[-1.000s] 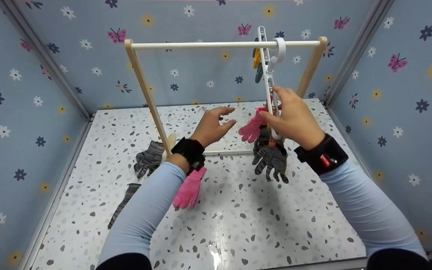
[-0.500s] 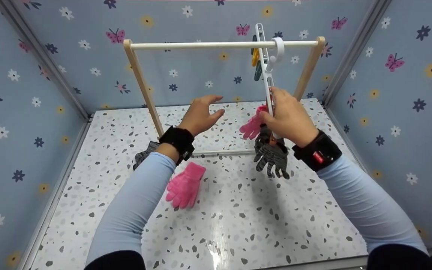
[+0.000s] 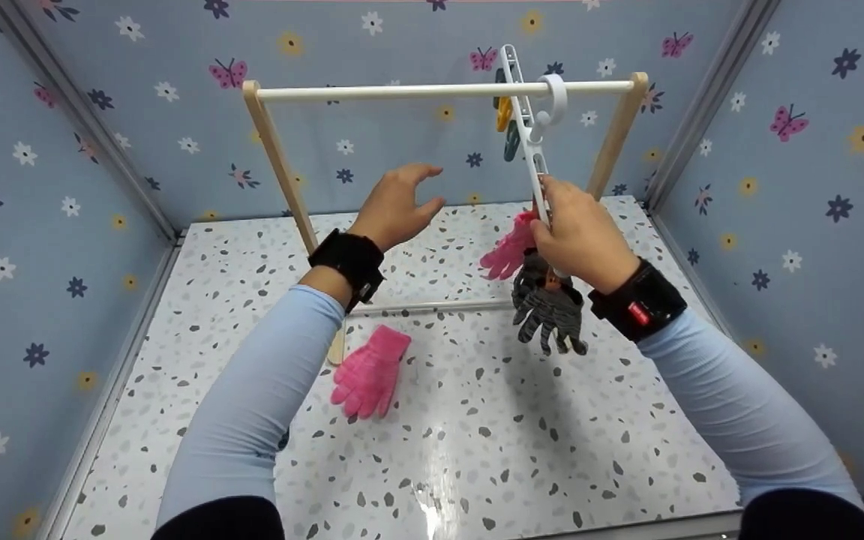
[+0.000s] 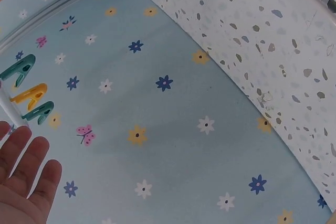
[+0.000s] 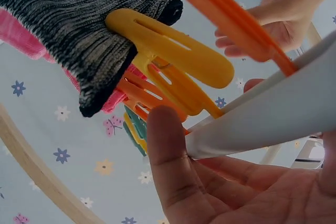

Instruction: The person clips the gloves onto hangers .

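Note:
My right hand [image 3: 586,236] grips the near part of a white clip hanger [image 3: 531,142], with the thumb along one side. The hanger hangs by its hook from the rack's crossbar. Beneath my right hand hangs a dark grey knitted glove [image 3: 552,311]; in the right wrist view a yellow clip [image 5: 178,51] bites its cuff. A pink glove [image 3: 508,251] hangs just behind. Green and yellow clips [image 4: 31,98] on the far end carry nothing. My left hand [image 3: 396,208] is in the air left of the hanger, fingers spread and holding nothing.
The wooden rack [image 3: 282,165] with its white crossbar [image 3: 402,93] stands across the speckled table [image 3: 462,450]. A loose pink glove [image 3: 370,375] lies at the rack's left foot. Flower-patterned walls [image 3: 799,247] enclose the back and sides.
My left hand has drawn left and upward, away from the hanger, and its arm now covers the grey gloves on the table. The hanger's far end has swung slightly left; my right hand keeps its grip.

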The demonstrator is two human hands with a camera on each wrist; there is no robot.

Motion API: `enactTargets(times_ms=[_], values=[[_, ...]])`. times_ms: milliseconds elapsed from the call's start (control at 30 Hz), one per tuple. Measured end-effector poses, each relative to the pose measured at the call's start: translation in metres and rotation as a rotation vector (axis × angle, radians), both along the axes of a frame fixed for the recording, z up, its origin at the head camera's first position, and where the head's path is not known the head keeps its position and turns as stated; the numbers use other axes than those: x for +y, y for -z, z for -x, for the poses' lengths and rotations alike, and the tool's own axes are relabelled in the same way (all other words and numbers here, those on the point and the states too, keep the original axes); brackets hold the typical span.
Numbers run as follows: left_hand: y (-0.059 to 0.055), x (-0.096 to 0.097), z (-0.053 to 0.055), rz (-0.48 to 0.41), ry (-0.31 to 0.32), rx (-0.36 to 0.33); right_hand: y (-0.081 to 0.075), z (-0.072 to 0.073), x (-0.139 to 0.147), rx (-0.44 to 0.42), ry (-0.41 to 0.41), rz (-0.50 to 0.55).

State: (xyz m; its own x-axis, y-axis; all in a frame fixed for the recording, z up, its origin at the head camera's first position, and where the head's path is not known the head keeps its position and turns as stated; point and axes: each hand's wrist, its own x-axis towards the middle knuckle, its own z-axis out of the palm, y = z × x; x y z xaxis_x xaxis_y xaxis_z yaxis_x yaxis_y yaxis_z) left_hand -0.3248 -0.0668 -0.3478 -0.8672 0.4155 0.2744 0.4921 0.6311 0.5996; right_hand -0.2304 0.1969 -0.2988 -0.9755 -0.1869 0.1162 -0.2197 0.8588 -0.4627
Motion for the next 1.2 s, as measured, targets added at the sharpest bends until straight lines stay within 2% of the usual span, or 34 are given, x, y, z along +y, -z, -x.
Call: enactTargets(times_ms=[167,400,633,933,1200], values=[[-0.012,0.000,0.001,0.044,0.002,0.012,0.001,0.000,0.002,0.010,-0.005,-0.004],[-0.027,-0.003,0.002,0.192,0.000,0.121,0.001,0.002,0.004,0.043,-0.012,-0.027],[-0.041,-0.007,0.005,0.263,0.020,0.165,-0.002,0.003,0.009,-0.001,0.010,-0.039],[-0.052,-0.008,0.012,0.354,0.031,0.215,-0.006,0.006,0.013,-0.029,0.009,-0.063],[-0.060,-0.011,0.016,0.401,0.000,0.287,-0.009,0.007,0.019,-0.011,0.033,-0.117]])
